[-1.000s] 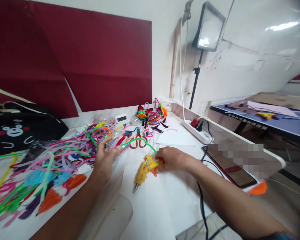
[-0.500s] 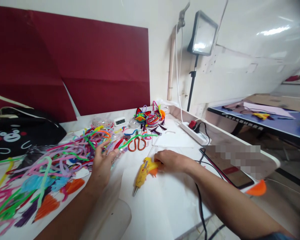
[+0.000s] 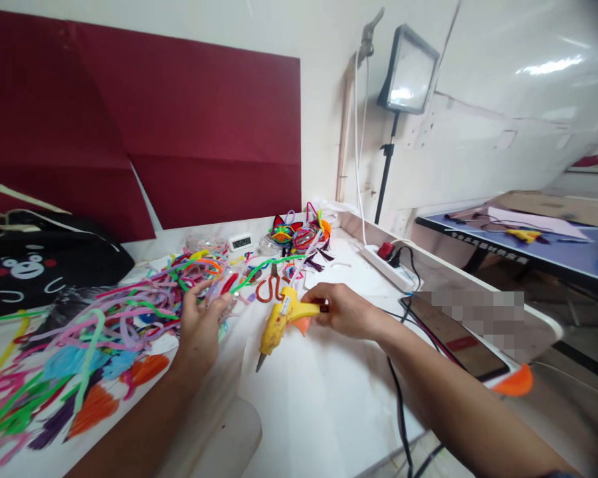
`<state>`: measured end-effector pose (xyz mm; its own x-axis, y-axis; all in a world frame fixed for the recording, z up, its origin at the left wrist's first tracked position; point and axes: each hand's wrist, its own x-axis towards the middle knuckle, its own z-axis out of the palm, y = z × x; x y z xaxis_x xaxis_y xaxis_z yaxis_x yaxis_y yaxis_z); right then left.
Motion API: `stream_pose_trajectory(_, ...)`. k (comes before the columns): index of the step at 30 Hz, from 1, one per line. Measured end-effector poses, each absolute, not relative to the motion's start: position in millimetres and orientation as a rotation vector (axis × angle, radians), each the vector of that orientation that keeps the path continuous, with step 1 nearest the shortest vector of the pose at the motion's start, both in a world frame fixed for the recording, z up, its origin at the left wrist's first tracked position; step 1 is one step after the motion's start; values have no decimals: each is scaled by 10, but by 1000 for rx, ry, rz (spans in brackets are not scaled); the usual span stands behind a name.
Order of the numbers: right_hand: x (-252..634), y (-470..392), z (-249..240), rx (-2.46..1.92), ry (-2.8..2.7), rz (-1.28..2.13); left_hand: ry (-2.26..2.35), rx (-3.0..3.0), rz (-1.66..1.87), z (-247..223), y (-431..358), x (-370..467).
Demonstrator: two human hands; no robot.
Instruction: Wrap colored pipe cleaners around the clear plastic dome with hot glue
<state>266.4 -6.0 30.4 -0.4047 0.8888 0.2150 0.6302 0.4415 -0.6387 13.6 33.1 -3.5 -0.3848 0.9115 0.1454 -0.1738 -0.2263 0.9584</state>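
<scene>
- Yellow glue gun (image 3: 280, 320) gripped at its handle by the closed fingers of the right hand (image 3: 341, 309); nozzle angled down over white paper (image 3: 299, 405).
- Left hand (image 3: 202, 322) held beside heaped pipe cleaners (image 3: 134, 317), fingers curled; whether green pipe cleaner (image 3: 266, 265) is pinched cannot be told.
- Scissors (image 3: 274, 273) laid behind glue gun.
</scene>
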Motion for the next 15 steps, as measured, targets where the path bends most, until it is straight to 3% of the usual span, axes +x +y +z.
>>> stream_pose_trajectory(7, 2681, 13, 217, -1196, -1942, 825, 1180, 904, 1775, -15, 354, 143)
stream_pose_trajectory(15, 2629, 58, 150, -1242, -1765, 776, 1179, 955, 1747, -9, 320, 132)
